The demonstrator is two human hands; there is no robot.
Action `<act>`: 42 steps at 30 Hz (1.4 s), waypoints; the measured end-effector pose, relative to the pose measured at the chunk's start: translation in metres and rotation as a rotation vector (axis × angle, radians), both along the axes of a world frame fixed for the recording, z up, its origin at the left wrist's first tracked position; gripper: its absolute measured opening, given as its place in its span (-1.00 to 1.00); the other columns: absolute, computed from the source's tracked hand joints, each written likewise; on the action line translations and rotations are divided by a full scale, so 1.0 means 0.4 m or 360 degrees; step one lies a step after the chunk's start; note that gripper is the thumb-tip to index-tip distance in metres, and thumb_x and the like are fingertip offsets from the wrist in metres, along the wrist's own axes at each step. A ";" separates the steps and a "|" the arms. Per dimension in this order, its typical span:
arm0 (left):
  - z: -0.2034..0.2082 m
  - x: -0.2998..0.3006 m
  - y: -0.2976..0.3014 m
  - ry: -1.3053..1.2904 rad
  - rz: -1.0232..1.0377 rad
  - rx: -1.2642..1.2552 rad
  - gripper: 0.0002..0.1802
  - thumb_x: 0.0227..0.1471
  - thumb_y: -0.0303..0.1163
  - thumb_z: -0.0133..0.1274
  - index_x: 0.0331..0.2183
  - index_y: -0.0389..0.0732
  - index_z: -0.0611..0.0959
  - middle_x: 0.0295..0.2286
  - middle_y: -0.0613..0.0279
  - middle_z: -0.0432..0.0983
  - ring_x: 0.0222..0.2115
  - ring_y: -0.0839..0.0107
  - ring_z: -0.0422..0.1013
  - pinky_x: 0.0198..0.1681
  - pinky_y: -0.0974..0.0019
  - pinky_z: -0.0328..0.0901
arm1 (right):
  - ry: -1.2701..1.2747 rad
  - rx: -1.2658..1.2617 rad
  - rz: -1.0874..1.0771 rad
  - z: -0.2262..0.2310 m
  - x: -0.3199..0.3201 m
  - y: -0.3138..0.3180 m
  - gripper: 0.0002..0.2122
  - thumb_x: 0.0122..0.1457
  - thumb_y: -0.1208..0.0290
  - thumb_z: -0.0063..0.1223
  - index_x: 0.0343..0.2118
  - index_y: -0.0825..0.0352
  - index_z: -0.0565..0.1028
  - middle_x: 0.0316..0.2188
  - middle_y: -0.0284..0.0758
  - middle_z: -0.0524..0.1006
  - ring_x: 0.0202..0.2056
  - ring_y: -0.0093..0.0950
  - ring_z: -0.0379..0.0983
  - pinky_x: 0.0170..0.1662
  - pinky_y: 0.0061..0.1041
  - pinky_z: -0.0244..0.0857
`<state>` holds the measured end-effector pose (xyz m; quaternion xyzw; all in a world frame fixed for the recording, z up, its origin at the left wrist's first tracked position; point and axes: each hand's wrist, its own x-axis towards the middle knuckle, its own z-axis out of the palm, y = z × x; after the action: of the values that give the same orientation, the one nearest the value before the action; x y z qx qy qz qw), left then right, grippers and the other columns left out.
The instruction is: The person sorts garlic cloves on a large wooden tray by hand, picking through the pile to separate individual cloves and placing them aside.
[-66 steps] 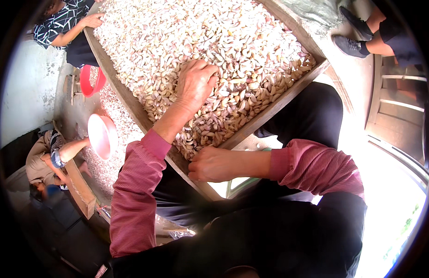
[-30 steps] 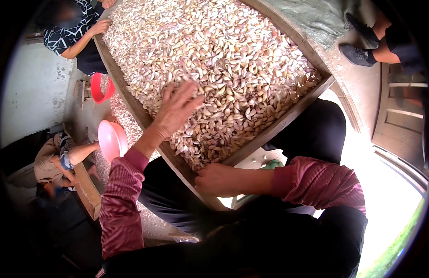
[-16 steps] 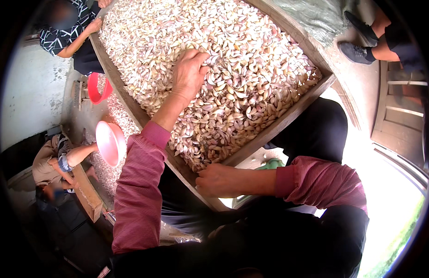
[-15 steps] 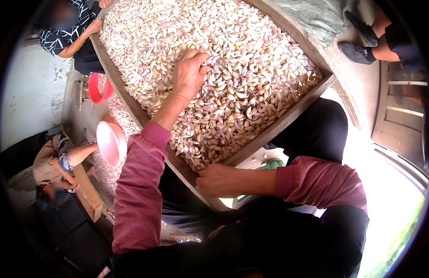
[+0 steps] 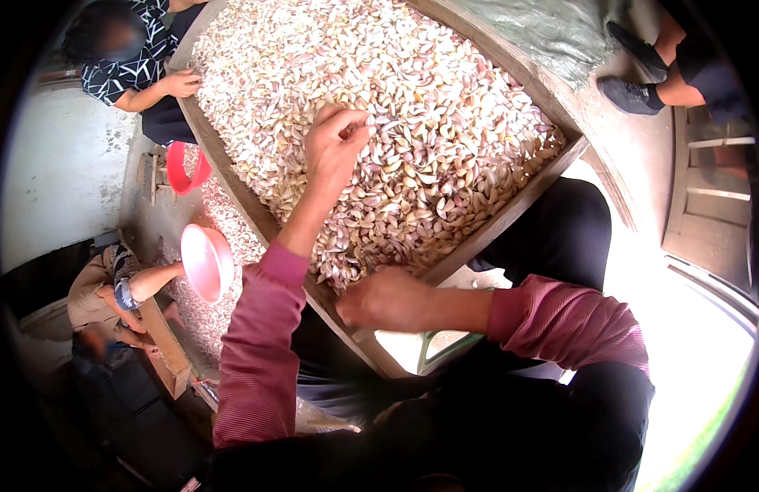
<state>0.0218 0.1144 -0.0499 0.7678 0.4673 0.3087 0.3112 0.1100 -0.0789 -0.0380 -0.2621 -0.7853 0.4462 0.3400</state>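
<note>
A wooden-framed tray (image 5: 511,238) full of loose garlic cloves (image 5: 429,107) slants across in front of me, its near corner by my lap. Over the middle of the cloves is my left hand (image 5: 334,152), thumb and fingertips pinched together. Whatever sits in that pinch is too small to make out. My right hand (image 5: 388,299) rests at the near corner of the tray, just over the frame. Its fingers are curled closed and turned away, so their contents are hidden.
At the far left a person (image 5: 133,66) has a hand on the tray's edge. A red basin (image 5: 181,168) and a pink basin (image 5: 207,262) stand left, by cloves spread on the floor. Another person (image 5: 109,287) sits lower left beside a wooden box (image 5: 168,353). Someone's shoes (image 5: 630,94) show upper right.
My left hand has lifted slightly off the cloves and drawn its fingers into a pinch. My right hand has shifted a little up and over the tray's corner.
</note>
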 end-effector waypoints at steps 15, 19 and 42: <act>0.246 -0.059 -0.203 0.0129 -0.0040 -0.0007 -0.84 -0.04 -0.66 0.16 -0.31 -0.33 0.62 -0.40 0.26 0.52 -0.46 0.61 0.40 -0.40 0.52 0.29 | 0.0871 -0.0986 -0.0914 0.064 0.091 0.185 -0.83 0.24 0.60 -0.06 -0.12 0.43 0.40 -0.38 -0.28 0.59 -0.40 -0.60 0.53 -0.33 -0.59 0.43; 0.231 -0.080 -0.226 0.0206 -0.0105 0.0182 -0.82 -0.10 -0.63 0.15 -0.34 -0.24 0.60 -0.44 0.15 0.52 -0.54 0.35 0.44 -0.49 0.35 0.30 | 0.0489 -0.0367 -0.0981 0.075 0.091 0.183 -0.82 0.09 0.63 -0.08 -0.22 0.41 0.43 -0.45 -0.03 0.54 -0.42 -0.12 0.54 -0.33 -0.27 0.42; 0.165 -0.027 -0.322 -0.0769 0.0375 -0.0658 -0.82 0.22 -0.47 -0.10 -0.16 -0.31 0.51 -0.36 0.28 0.45 -0.35 0.59 0.35 -0.25 0.51 0.25 | 0.0488 -0.0487 -0.1045 0.082 0.088 0.155 -0.86 0.07 0.67 -0.15 -0.30 0.36 0.28 -0.57 -0.11 0.46 -0.52 -0.26 0.52 -0.48 -0.30 0.34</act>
<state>0.0110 -0.0144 0.0162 0.5338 0.5182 0.4143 0.5243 0.1453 -0.0169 -0.0053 -0.4773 -0.5241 0.4596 0.5351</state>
